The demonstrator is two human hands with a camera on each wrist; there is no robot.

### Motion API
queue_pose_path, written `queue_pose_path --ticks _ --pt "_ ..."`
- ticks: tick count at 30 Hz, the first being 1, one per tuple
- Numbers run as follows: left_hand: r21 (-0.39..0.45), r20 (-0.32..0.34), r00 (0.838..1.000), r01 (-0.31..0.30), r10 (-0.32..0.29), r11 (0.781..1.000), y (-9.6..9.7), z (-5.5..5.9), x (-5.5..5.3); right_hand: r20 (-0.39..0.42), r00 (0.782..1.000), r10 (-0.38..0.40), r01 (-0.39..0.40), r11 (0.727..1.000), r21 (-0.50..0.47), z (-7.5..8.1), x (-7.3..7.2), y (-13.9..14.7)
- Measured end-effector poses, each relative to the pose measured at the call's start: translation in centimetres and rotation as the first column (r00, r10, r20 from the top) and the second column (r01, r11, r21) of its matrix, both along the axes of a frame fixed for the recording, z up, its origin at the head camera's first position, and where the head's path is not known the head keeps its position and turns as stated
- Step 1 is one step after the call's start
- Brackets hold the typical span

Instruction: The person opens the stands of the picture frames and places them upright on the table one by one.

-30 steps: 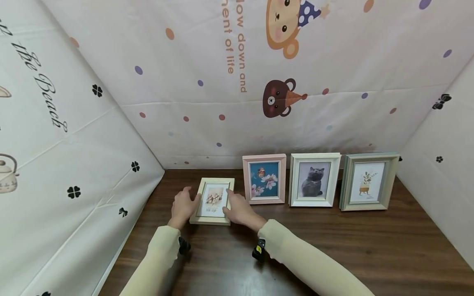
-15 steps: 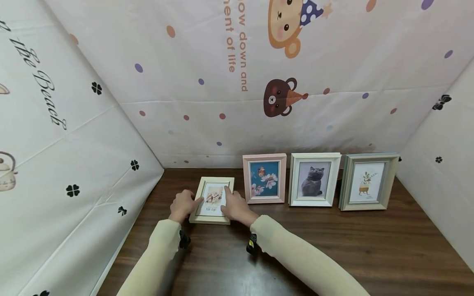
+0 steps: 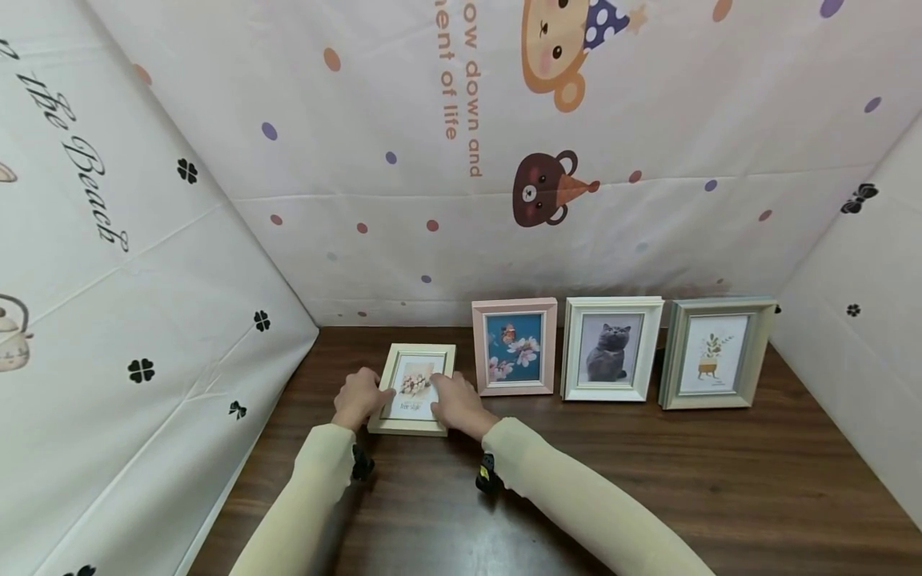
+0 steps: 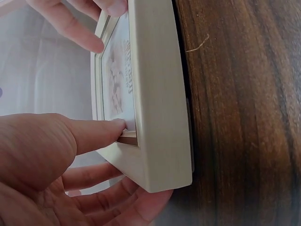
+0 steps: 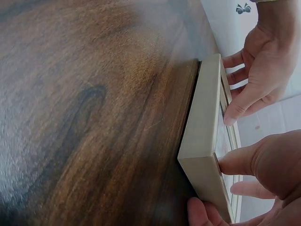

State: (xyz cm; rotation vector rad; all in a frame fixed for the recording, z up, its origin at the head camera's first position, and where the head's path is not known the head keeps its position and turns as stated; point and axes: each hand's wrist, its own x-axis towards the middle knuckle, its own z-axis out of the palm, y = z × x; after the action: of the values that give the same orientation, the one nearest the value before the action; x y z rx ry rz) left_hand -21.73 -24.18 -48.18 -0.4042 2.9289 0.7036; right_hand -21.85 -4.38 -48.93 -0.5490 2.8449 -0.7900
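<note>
A cream picture frame with a photo of small pale clustered things lies face up on the dark wood table. My left hand grips its left side. In the left wrist view, the thumb presses the front near the inner edge while the other fingers curl beneath the side. On the opposite side, my right hand holds the frame, its thumb on the front. Fingertips of that hand reach round the outer side at the bottom. The frame's underside is mostly hidden.
To the right stand a pink frame with blossoms, a white frame with a grey cat, and a grey-green frame with a plant drawing. Printed white cloth rises behind the table and at both sides.
My right hand has shifted slightly left, its thumb and index finger moving further over the frame's front. The left hand has barely moved, and the cream frame stays in place.
</note>
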Motion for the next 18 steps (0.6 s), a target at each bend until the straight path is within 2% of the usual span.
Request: queue_pose_path --ticks 18 --pt "0.027 -0.024 0.999 0.024 -0.024 0.999 0.18 -0.21 0.35 -0.015 1.0 0.027 -0.027 1.0 0.01 -0.38 -0.08 0.15"
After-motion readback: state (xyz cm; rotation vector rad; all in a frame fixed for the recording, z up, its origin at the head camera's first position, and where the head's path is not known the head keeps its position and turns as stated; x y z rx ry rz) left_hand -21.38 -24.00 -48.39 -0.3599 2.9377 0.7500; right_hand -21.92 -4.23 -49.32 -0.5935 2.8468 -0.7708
